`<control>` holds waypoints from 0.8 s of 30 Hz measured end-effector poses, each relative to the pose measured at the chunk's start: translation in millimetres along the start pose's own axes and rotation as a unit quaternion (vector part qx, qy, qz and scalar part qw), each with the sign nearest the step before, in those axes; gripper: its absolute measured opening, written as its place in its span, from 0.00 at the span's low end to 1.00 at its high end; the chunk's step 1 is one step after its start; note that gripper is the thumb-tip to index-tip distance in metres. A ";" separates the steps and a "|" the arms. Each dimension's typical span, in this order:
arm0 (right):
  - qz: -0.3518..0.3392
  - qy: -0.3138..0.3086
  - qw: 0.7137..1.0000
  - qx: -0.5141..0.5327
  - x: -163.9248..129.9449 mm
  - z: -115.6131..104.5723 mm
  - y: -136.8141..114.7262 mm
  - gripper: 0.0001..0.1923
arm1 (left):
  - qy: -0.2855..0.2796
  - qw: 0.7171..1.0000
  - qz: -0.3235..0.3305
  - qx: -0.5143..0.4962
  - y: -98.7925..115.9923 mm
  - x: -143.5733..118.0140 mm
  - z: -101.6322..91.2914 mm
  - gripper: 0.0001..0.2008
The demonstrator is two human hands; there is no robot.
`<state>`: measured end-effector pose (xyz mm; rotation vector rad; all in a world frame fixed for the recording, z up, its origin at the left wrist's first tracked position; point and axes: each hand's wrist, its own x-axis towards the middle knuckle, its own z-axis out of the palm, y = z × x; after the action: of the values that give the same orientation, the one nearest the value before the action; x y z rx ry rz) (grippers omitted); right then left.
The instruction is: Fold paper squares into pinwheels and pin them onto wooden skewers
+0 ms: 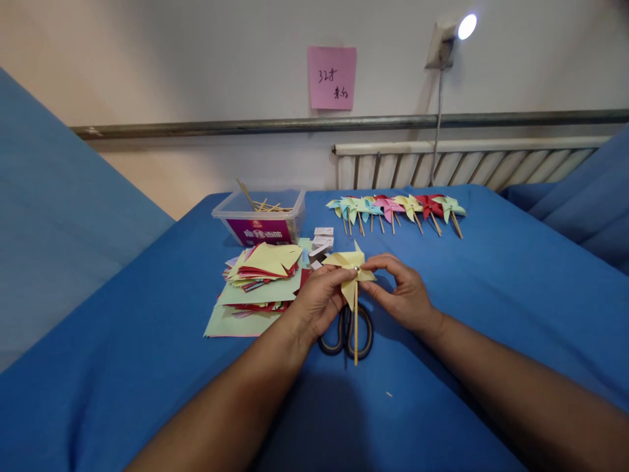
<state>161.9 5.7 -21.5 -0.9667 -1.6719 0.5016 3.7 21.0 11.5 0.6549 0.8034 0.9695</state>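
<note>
My left fingers [340, 276] clamp the yellow paper pinwheel [346, 260] near its metal pin [356, 268], while my right fingers [393, 265] stand at its right-hand blade [367, 276], whether pinching it I cannot tell. Pressing too hard could crease or tear the paper at the pin, and a dip of its wooden stick [356, 328] could snag the black-handled scissors [349, 333] beneath it on the blue-covered counter [481, 314].
</note>
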 end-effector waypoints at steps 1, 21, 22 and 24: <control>-0.020 -0.006 1.000 -0.020 0.5 -1.0 0.1 0.09 | 0.001 1.000 0.001 -0.006 0.1 0.6 -0.5 0.06; -0.190 -0.058 0.950 -0.241 5.2 -12.6 3.8 0.14 | 0.000 0.999 -0.035 -0.023 2.6 1.1 -0.8 0.07; -0.193 -0.059 0.949 -0.244 5.3 -12.7 3.0 0.14 | -0.002 0.999 -0.039 -0.025 2.4 1.4 -0.9 0.08; -0.196 -0.058 0.947 -0.247 5.1 -12.7 1.6 0.13 | -0.004 0.999 -0.044 -0.026 2.1 2.1 -1.3 0.07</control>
<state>173.9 8.9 -15.5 -0.9291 -2.0871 -0.1430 2.4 23.9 11.9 0.5719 0.7917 0.9041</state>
